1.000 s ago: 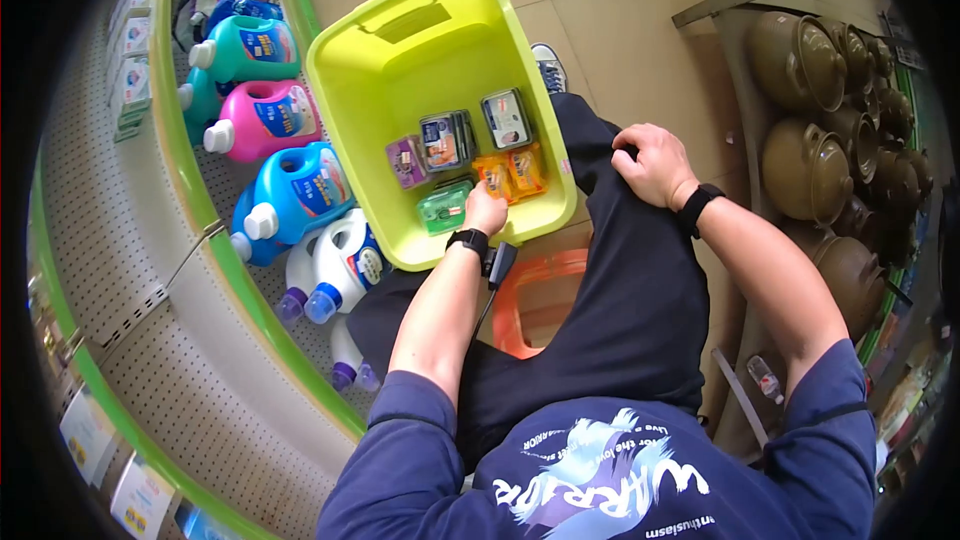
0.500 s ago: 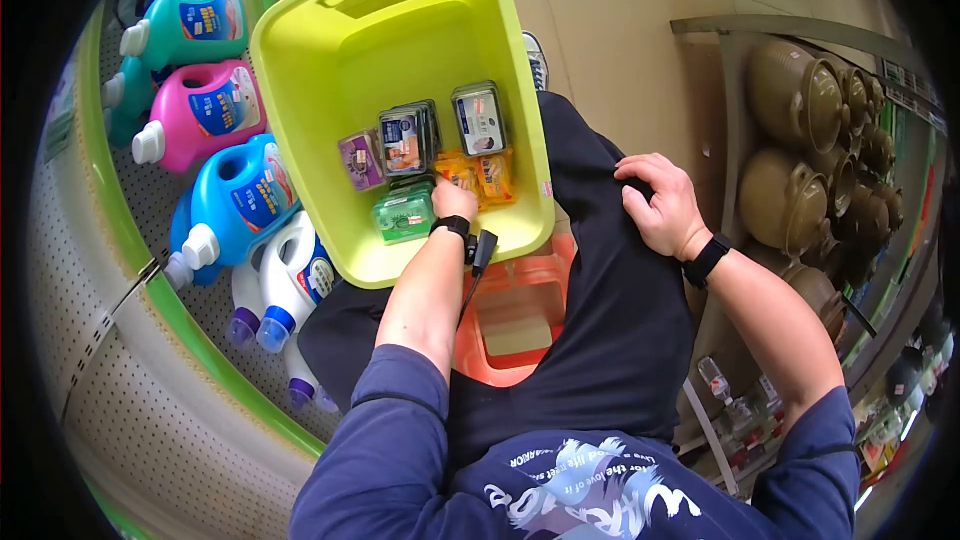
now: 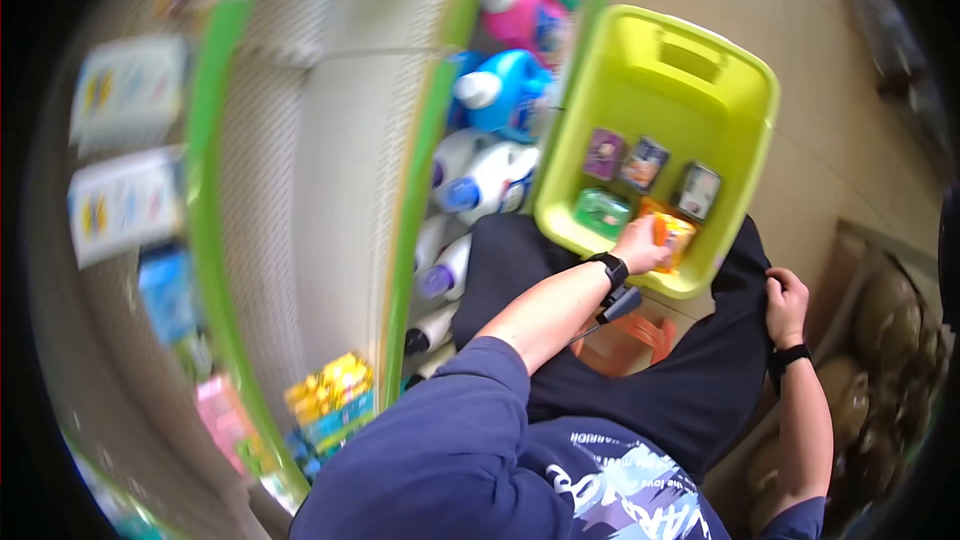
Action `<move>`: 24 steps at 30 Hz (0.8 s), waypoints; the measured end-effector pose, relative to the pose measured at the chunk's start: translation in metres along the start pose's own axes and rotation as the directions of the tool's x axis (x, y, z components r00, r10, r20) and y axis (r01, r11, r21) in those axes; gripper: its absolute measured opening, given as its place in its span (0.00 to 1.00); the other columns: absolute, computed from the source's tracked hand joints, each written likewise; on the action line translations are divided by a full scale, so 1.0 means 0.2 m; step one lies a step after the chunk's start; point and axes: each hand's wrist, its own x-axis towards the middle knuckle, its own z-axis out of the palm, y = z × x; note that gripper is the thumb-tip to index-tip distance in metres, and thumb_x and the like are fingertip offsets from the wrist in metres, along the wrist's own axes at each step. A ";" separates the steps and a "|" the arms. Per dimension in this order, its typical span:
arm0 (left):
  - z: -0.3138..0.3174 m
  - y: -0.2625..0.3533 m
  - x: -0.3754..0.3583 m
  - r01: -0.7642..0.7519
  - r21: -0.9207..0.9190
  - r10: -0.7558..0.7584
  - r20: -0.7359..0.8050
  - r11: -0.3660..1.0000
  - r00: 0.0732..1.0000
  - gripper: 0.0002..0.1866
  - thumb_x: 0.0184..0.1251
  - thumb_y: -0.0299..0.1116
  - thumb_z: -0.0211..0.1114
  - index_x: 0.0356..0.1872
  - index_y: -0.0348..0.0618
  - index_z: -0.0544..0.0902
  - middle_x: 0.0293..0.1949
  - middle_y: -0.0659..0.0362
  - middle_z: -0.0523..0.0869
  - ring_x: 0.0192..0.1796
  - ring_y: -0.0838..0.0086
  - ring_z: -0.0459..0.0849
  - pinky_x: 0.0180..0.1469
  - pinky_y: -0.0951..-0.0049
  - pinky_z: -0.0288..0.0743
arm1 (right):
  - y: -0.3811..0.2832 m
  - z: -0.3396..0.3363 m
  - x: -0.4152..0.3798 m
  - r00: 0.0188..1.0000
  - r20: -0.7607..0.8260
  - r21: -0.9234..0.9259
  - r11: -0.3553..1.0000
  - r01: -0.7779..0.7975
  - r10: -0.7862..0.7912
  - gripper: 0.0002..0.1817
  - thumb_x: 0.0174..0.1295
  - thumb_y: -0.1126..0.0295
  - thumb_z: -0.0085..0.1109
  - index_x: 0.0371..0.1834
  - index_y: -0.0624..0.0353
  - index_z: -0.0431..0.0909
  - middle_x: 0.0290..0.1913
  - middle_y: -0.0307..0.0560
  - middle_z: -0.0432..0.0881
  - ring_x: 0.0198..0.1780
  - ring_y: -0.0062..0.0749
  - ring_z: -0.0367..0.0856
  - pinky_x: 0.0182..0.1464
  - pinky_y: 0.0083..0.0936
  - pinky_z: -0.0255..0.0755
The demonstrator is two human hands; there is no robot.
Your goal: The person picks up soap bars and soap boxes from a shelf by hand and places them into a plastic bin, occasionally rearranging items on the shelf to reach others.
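In the head view my left hand (image 3: 642, 246) reaches into the lower end of a yellow-green plastic basket (image 3: 735, 70). Its fingers are closed on a small orange packet (image 3: 660, 230), beside another orange packet (image 3: 678, 243). Left of the hand lies a green pack (image 3: 602, 210). Farther up the basket floor are a purple box (image 3: 604, 154), a dark box with a picture label (image 3: 645, 162) and a grey-black box (image 3: 698, 190). My right hand (image 3: 788, 306) is at my knee, its fingers curled against the dark trouser leg (image 3: 742, 252).
Detergent bottles (image 3: 505, 90) line a green-edged shelf (image 3: 432, 150) to the left. Yellow packs (image 3: 330, 388) and white boxes (image 3: 130, 205) sit farther left. Brown pots (image 3: 890, 320) stand on the right. An orange plastic piece (image 3: 635, 340) is between my legs.
The view has swung left, bringing more shelving into sight. My left hand has shifted from beside the green pack to the orange packets and gripped one. My right hand's fingers have curled in at the knee.
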 end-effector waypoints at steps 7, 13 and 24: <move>-0.94 0.59 -0.86 -0.222 -0.451 0.187 -0.122 0.865 0.975 0.21 0.64 0.22 0.66 0.59 0.35 0.75 0.52 0.60 0.83 0.54 0.79 0.80 0.57 0.74 0.75 | -0.04 0.03 0.03 0.997 0.022 -0.203 0.976 0.076 -0.073 0.18 0.58 0.62 0.52 0.36 0.65 0.85 0.35 0.61 0.85 0.40 0.51 0.84 0.48 0.36 0.75; -1.47 0.19 -1.45 -0.182 -0.260 0.007 -0.555 0.948 0.832 0.21 0.65 0.24 0.63 0.60 0.34 0.73 0.48 0.56 0.84 0.49 0.72 0.83 0.54 0.68 0.79 | 0.02 0.05 0.05 0.989 0.038 -0.378 0.914 0.146 -0.142 0.23 0.59 0.56 0.49 0.39 0.66 0.85 0.40 0.64 0.85 0.46 0.57 0.83 0.53 0.42 0.74; -1.77 -0.25 -1.80 0.481 0.276 -0.286 -0.531 0.832 0.798 0.32 0.61 0.33 0.70 0.65 0.33 0.71 0.56 0.40 0.82 0.59 0.53 0.81 0.63 0.63 0.73 | 0.13 0.08 0.08 0.970 0.084 -0.565 0.791 0.235 -0.228 0.25 0.62 0.55 0.46 0.43 0.64 0.85 0.47 0.64 0.84 0.53 0.56 0.81 0.59 0.41 0.71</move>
